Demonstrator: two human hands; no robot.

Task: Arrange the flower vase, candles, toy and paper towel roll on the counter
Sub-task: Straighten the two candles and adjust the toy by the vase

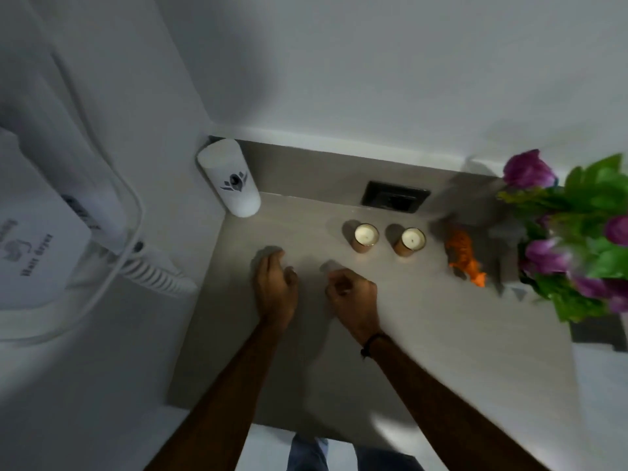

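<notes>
A white paper towel roll (231,178) with a dark logo stands in the counter's back left corner. Two candles in brown jars, one (365,236) left of the other (412,241), sit side by side near the back. To their right lies an orange toy (463,254). A vase of purple flowers with green leaves (574,232) fills the right edge; its grey base (509,263) is blurred. My left hand (276,287) hovers over the grey counter (424,334) with fingers loosely curled, holding nothing. My right hand (353,295) is beside it, fingers curled in, also empty.
A white wall-mounted hair dryer unit (37,246) with a coiled cord (153,277) hangs on the left wall. A dark socket plate (394,196) is set in the backsplash behind the candles. The counter's front edge runs just above my legs.
</notes>
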